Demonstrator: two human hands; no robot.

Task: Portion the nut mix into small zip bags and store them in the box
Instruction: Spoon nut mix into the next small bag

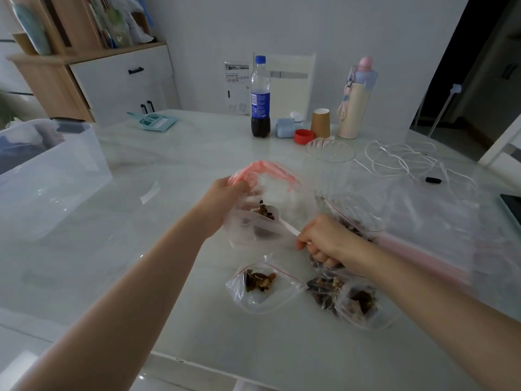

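My left hand (225, 200) grips the rim of a small zip bag (270, 182) and holds it up, its red zip strip blurred. My right hand (324, 239) pinches the handle of a white plastic spoon (282, 224). The spoon's bowl carries a heap of nut mix (263, 211) at the held bag's mouth. Behind my right hand lies the larger bag of nut mix (355, 221). Three filled small bags lie near the front edge, one at the left (259, 283) and two at the right (324, 289) (361, 303). The clear storage box (48, 176) stands at the far left.
A cola bottle (260, 97), red cap (304, 136), paper cup (320, 122), pink-topped flask (355, 100) and clear dish (329, 149) stand at the back of the table (180, 170). White cables (400, 159) and more clear plastic bags (434, 213) lie on the right. A teal dustpan (153, 122) sits back left.
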